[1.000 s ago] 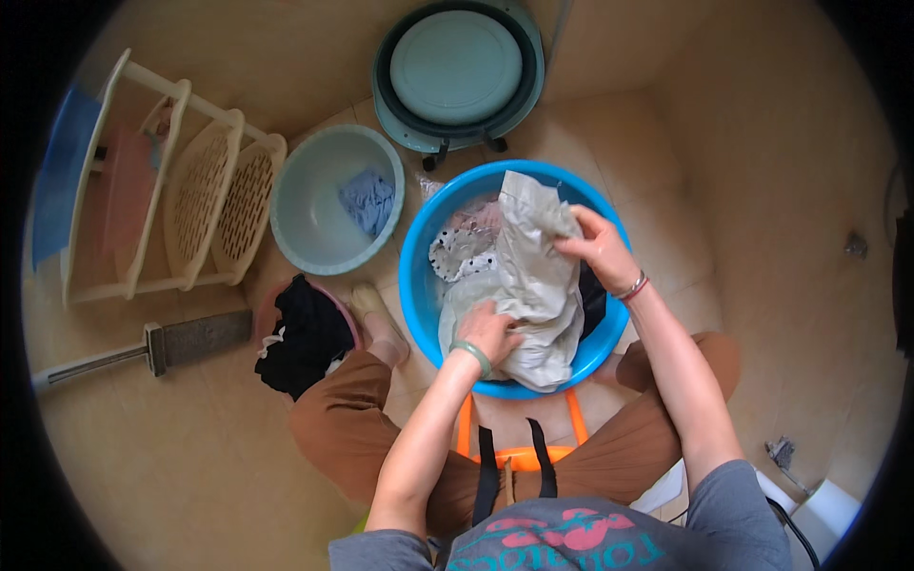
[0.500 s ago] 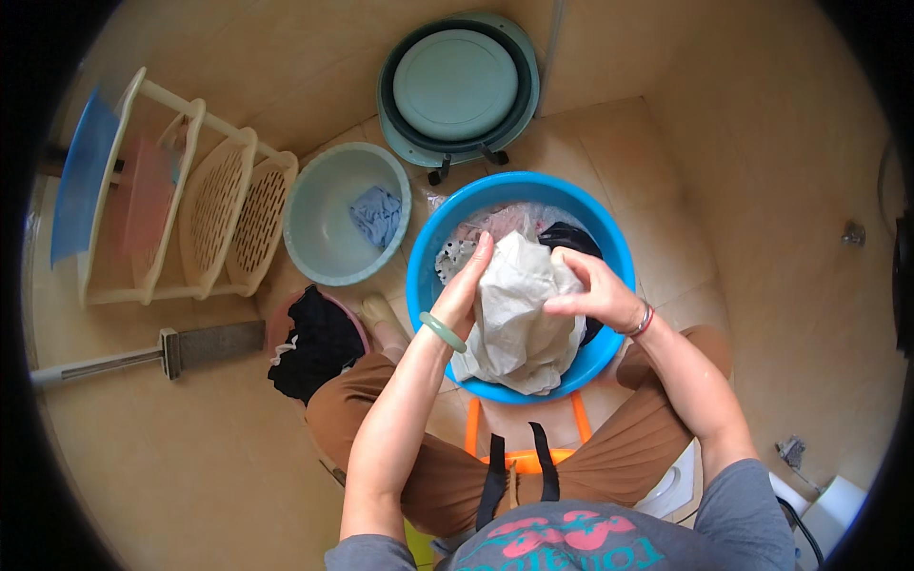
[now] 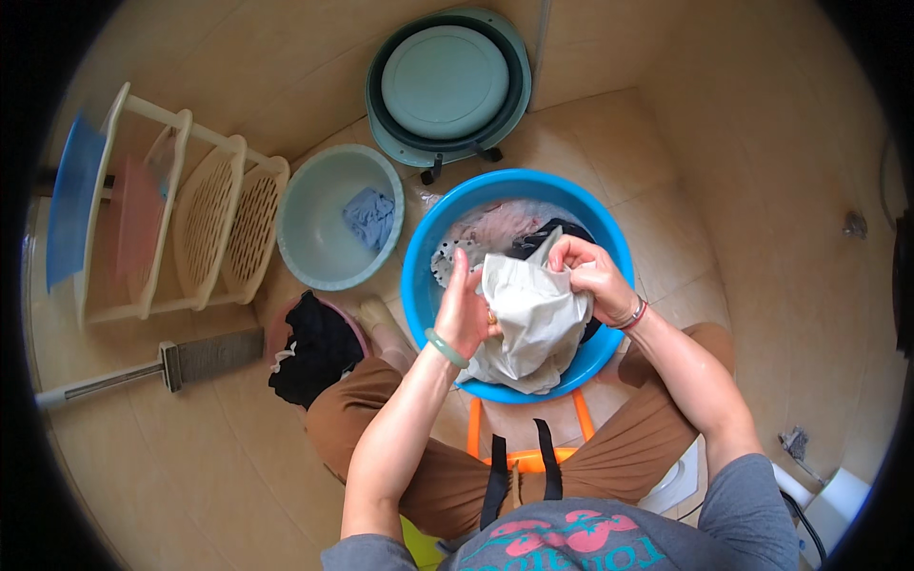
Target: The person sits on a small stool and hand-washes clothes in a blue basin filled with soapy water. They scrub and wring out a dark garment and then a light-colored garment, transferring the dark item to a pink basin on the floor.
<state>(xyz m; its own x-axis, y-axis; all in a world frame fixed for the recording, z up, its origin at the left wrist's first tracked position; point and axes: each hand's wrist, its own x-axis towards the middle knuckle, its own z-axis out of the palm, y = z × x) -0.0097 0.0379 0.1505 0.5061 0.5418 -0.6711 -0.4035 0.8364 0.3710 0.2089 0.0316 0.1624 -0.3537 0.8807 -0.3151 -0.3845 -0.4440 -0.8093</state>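
A wet off-white cloth garment (image 3: 533,328) hangs over the near side of a blue basin (image 3: 609,366), its lower part bunched inside. My right hand (image 3: 600,281) is closed, pinching the garment's upper edge between thumb and fingers. At the garment's left side, my left hand (image 3: 464,309) is open, with fingers apart and the palm toward the cloth; some fingertips are hidden by it. Behind the hands, a pinkish cloth (image 3: 500,226), a black garment (image 3: 552,238) and a black-spotted white cloth (image 3: 444,262) lie in the basin.
A pale green basin (image 3: 314,262) with a blue cloth (image 3: 369,217) stands at the far left. Nearer is a pink basin (image 3: 354,319) of black clothing (image 3: 314,347). A folding tub (image 3: 443,81) leans at the back. A cream rack (image 3: 205,224) and a flat mop (image 3: 209,360) are left.
My right hand has closed on the garment's edge and drawn it up to the right. My left hand has come off the cloth's face, fingers spreading lower at its side.
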